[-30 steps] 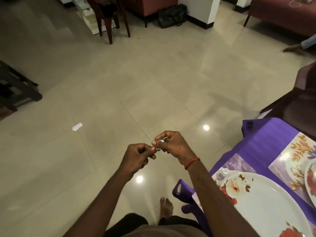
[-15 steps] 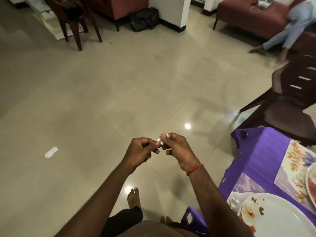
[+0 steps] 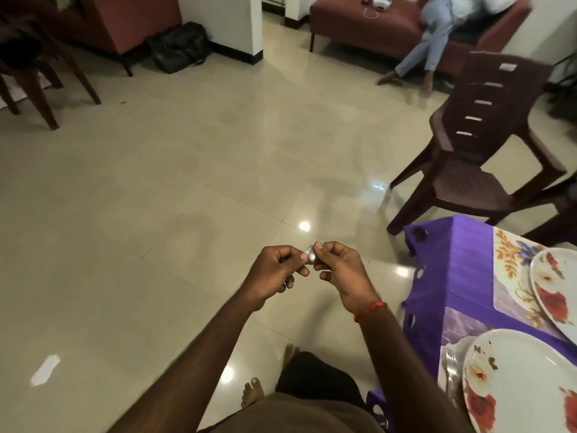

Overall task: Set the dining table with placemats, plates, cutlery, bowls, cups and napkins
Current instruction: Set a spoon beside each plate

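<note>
Off the surface [image 3: 462,260] corner, left hand [image 3: 274,271] and right hand [image 3: 342,270] pinch a silvery piece [image 3: 311,255], likely cutlery, which I'd lay beside the nearest plate [image 3: 515,385].

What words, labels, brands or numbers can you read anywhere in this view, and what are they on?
No text can be read.
Near plate, far plate and placemat: flower prints only, no lettering.
Small metal piece, pinched between left hand and right hand: no marking shows.
White device on the sofa: too small and blurred to tell.
</note>
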